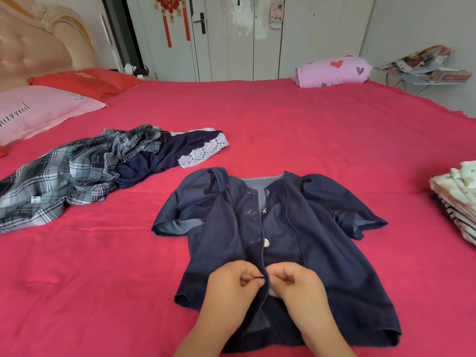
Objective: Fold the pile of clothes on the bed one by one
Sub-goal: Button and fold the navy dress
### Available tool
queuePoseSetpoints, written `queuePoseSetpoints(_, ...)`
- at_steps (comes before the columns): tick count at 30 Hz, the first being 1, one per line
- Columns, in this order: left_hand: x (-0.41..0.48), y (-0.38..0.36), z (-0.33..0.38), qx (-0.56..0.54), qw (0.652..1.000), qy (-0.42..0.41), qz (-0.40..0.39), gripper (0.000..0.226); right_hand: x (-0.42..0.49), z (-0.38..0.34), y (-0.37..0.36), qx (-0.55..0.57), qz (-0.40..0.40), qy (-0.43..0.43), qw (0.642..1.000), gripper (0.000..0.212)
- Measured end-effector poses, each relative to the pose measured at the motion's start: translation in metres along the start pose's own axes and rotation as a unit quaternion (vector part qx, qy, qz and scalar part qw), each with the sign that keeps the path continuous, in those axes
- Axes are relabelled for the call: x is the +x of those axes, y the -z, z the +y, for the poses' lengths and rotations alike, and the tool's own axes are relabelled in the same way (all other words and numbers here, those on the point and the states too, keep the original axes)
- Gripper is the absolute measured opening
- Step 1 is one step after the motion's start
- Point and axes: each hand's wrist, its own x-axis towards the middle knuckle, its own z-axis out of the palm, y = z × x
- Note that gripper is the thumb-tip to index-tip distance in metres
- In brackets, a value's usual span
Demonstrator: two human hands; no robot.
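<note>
Hands: two are seen, brought together at the lower front of a dark denim shirt (304, 228).
Left hand (231, 284): fingers are curled and pinched on the left edge of the shirt's opening, a small metal button being held at the fingertips.
Right hand (296, 284): fingers are curled and pinched on the right edge of the opening, just beside the left hand.
Denim shirt: one, laid flat and front up on the red bed (283, 119), short sleeves spread to both sides; three more buttons are counted above the hands.
Unfolded clothes: two are heaped at the left, a plaid shirt (64, 176) touching a navy garment with lace trim (175, 150).
Pillows: two are seen at far left, one pink (38, 112), one red (87, 82).
Folded stack (458, 199): one, at the right edge of the bed; its number of pieces cannot be told.
Pink bundle with hearts (332, 70): one, at the far edge.
</note>
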Motion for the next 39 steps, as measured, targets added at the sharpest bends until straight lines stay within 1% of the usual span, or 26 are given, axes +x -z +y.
queuePoseSetpoints(2, 0.004, -0.002, 0.000, 0.016, 1.000, -0.004, -0.002, 0.028, 0.001, -0.001, 0.000, 0.035, -0.012, -0.013, 0.999, 0.016)
queuePoseSetpoints(4, 0.006, -0.003, 0.001, 0.031, 0.999, -0.009, -0.003, 0.027, 0.001, -0.001, -0.001, 0.017, 0.003, -0.015, 1.000, 0.008)
queuePoseSetpoints(6, 0.007, -0.004, 0.002, 0.049, 0.999, -0.022, 0.001, 0.031, 0.002, 0.000, -0.001, 0.002, 0.012, -0.017, 1.000, 0.012)
queuePoseSetpoints(8, 0.007, -0.003, 0.002, 0.045, 0.999, -0.023, 0.008, 0.032, 0.003, 0.001, 0.001, 0.032, 0.011, -0.034, 0.999, 0.015)
queuePoseSetpoints(11, 0.008, -0.003, 0.003, -0.050, 0.998, 0.034, 0.004, 0.024, 0.003, 0.000, 0.003, 0.072, -0.001, -0.068, 0.995, 0.016)
queuePoseSetpoints(13, 0.009, -0.001, 0.004, -0.132, 0.986, 0.098, -0.020, 0.017, 0.003, -0.001, 0.001, 0.047, -0.007, -0.057, 0.997, 0.019)
queuePoseSetpoints(14, 0.010, 0.000, 0.004, -0.168, 0.976, 0.133, -0.038, 0.014, 0.002, -0.003, 0.000, 0.007, -0.011, -0.030, 0.999, 0.022)
queuePoseSetpoints(15, 0.011, 0.001, 0.004, -0.193, 0.966, 0.163, -0.059, 0.013, 0.001, -0.005, -0.001, -0.056, -0.015, 0.001, 0.998, 0.024)
queuePoseSetpoints(16, 0.012, 0.002, 0.004, -0.198, 0.960, 0.182, -0.076, 0.013, -0.001, -0.007, -0.002, -0.144, -0.022, 0.029, 0.989, 0.030)
queuePoseSetpoints(17, 0.013, 0.002, 0.004, -0.190, 0.960, 0.191, -0.081, 0.014, -0.001, -0.009, -0.002, -0.241, -0.034, 0.053, 0.969, 0.032)
queuePoseSetpoints(18, 0.013, 0.001, 0.004, -0.169, 0.965, 0.185, -0.072, 0.015, 0.000, -0.012, -0.001, -0.333, -0.047, 0.076, 0.939, 0.030)
queuePoseSetpoints(19, 0.015, 0.001, 0.005, -0.126, 0.977, 0.164, -0.047, 0.015, 0.002, -0.015, 0.000, -0.403, -0.045, 0.092, 0.909, 0.025)
queuePoseSetpoints(20, 0.017, 0.000, 0.005, -0.068, 0.990, 0.125, -0.010, 0.016, 0.007, -0.018, 0.002, -0.442, -0.028, 0.101, 0.891, 0.023)
queuePoseSetpoints(21, 0.020, -0.001, 0.007, -0.018, 0.996, 0.078, 0.029, 0.018, 0.014, -0.021, 0.003, -0.445, 0.000, 0.107, 0.889, 0.026)
queuePoseSetpoints(23, 0.027, -0.002, 0.013, 0.023, 0.997, 0.007, 0.079, 0.022, 0.030, -0.027, 0.004, -0.397, 0.051, 0.119, 0.909, 0.033)
queuePoseSetpoints(25, 0.038, -0.006, 0.017, 0.033, 0.995, -0.023, 0.092, 0.017, 0.046, -0.028, -0.001, -0.378, 0.054, 0.119, 0.917, 0.034)
queuePoseSetpoints(26, 0.043, -0.010, 0.018, 0.044, 0.995, -0.026, 0.091, 0.009, 0.052, -0.026, -0.003, -0.381, 0.047, 0.116, 0.916, 0.035)
queuePoseSetpoints(27, 0.048, -0.014, 0.018, 0.057, 0.994, -0.022, 0.088, 0.007, 0.057, -0.022, -0.006, -0.388, 0.044, 0.113, 0.914, 0.037)
queuePoseSetpoints(29, 0.055, -0.023, 0.010, 0.090, 0.993, 0.001, 0.073, 0.026, 0.064, -0.013, -0.008, -0.415, 0.044, 0.109, 0.902, 0.036)
queuePoseSetpoints(31, 0.059, -0.026, 0.004, 0.117, 0.991, 0.025, 0.058, 0.038, 0.067, -0.007, -0.008, -0.422, 0.048, 0.115, 0.898, 0.032)
queuePoseSetpoints(34, 0.063, -0.025, 0.001, 0.165, 0.985, 0.016, 0.039, 0.033, 0.071, -0.006, -0.005, -0.370, 0.048, 0.122, 0.920, 0.017)
queuePoseSetpoints(37, 0.061, -0.023, 0.002, 0.202, 0.979, -0.007, 0.040, 0.030, 0.071, -0.007, -0.002, -0.309, 0.039, 0.106, 0.944, 0.021)
queuePoseSetpoints(39, 0.058, -0.022, 0.001, 0.207, 0.978, -0.018, 0.034, 0.033, 0.070, -0.009, -0.001, -0.282, 0.033, 0.092, 0.955, 0.029)
